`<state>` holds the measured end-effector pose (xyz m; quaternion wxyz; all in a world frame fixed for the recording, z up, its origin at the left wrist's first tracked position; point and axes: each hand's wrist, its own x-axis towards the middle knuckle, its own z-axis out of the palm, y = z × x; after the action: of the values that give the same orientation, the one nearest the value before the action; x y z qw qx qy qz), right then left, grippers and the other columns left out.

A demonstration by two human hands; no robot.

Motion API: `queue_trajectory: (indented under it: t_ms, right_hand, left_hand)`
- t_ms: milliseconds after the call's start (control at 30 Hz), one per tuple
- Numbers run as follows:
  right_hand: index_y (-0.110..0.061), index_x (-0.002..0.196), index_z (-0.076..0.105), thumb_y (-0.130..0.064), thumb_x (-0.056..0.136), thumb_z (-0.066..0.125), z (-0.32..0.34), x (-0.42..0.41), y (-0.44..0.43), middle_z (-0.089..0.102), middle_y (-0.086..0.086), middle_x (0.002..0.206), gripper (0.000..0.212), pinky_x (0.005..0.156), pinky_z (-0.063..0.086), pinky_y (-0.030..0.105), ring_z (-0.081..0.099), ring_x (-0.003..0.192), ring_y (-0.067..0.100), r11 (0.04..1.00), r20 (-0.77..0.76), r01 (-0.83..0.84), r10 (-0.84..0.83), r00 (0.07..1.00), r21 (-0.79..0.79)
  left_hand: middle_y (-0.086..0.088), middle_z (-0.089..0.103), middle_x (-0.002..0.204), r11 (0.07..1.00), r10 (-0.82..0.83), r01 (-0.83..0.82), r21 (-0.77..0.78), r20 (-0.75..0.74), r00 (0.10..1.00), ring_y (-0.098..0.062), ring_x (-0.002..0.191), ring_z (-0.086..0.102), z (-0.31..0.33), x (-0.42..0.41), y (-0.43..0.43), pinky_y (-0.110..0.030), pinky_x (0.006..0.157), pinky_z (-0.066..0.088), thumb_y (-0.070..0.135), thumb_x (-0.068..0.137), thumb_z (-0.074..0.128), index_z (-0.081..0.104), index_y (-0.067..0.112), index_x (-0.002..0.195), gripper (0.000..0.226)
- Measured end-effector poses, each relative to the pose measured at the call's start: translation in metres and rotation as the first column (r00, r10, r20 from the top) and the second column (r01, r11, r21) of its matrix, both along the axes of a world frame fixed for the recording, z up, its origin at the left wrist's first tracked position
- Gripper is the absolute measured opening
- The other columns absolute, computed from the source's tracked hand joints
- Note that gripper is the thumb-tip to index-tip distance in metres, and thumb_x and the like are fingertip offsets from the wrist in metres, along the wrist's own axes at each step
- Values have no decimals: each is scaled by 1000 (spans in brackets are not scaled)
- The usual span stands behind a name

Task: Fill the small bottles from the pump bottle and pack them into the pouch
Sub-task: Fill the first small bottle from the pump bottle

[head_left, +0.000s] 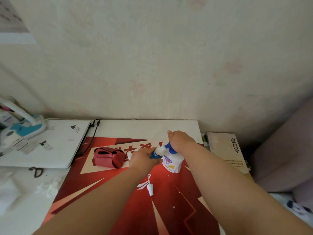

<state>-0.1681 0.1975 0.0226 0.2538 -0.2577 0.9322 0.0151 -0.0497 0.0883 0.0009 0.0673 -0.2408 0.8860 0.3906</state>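
Small bottle [154,154] held at the nozzle of the pump bottle [171,164] on the red mat [169,209], my left hand [144,158] curled round it, my right hand [182,140] clasped over the pump head, red pouch [108,157] lying just left, loose spray cap [150,189] nearer me.

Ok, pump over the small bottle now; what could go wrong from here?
The left hand holds the small bottle tilted at the spout of the pump bottle; its mouth is hidden, so misaligned liquid may spill on the red mat.
The right hand grips only the pump head, so a hard press might tip it.
The loose spray cap lies by the left forearm and could get knocked.
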Motion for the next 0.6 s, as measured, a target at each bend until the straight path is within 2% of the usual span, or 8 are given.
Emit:
queue_trajectory:
  t_ms: [200, 333, 500, 600]
  right_hand:
    - [-8, 139, 28, -13, 86, 58, 0, -1, 0, 50, 14, 118, 61, 74, 45, 33, 53, 100, 28, 999, -10, -32, 32, 999, 19]
    - [-9, 139, 29, -14, 86, 58, -2, -2, -2, 50, 13, 117, 61, 76, 46, 33, 55, 104, 30, 999, 3, -35, 35, 999, 40]
    - [-8, 137, 32, -15, 85, 59, -2, -3, -4, 51, 13, 117, 59, 76, 46, 34, 55, 105, 30, 998, 22, -29, 28, 999, 58]
    - [-9, 137, 32, -17, 85, 60, -1, -3, -6, 51, 12, 114, 59, 73, 45, 33, 54, 100, 28, 997, 35, -14, 12, 999, 77]
  left_hand:
    - [4, 65, 114, 1000, 4, -4, 9, 8, 1000, -11, 93, 58, 1, -3, 1, -29, 83, 52, 32, 78, 72, 57, 31, 125, 50]
    - [4, 65, 110, 1000, 7, -7, 2, 9, 1000, -11, 89, 58, 2, -4, 3, -30, 82, 53, 32, 78, 71, 58, 31, 124, 48]
    - [3, 65, 111, 1000, 0, 0, 3, 1, 1000, -15, 96, 60, 4, -3, 4, -34, 86, 52, 31, 78, 72, 58, 31, 123, 47]
    - [2, 65, 113, 1000, -1, 1, 9, 1, 1000, -16, 99, 60, 4, -4, 4, -36, 88, 52, 31, 78, 72, 58, 30, 124, 48]
